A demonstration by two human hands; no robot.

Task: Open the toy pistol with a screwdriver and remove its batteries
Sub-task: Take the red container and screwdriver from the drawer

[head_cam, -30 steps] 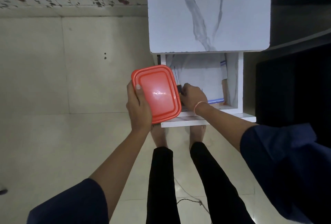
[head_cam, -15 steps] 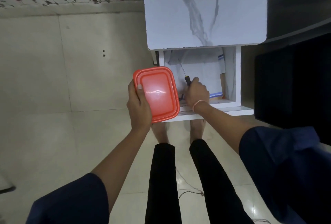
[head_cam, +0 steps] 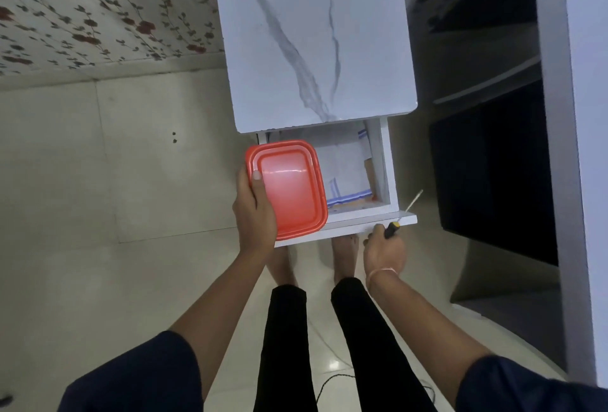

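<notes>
The left hand (head_cam: pixel 255 214) sits at centre frame, its grip closed on a red-lidded container (head_cam: pixel 291 189), thumb laid over the lid's left rim and fingers hidden beneath. The lid is on, so the contents cannot be told. The container is held above the left part of an open drawer (head_cam: pixel 385 168), which projects from under a white marble-patterned desk (head_cam: pixel 312 33) in the upper middle of the frame. A white sheet with blue stripes (head_cam: pixel 342 168) lies in the drawer. The right hand (head_cam: pixel 383 252), right of centre and just below the drawer's front panel, has its grip wrapped round the black handle of the screwdriver (head_cam: pixel 392 230); the metal shaft points to the upper right, clear of the drawer and apart from the container. A thin band (head_cam: pixel 381 272) circles the right wrist. Black trouser legs (head_cam: pixel 283 346) and bare feet stand on a pale tiled floor (head_cam: pixel 82 181).
</notes>
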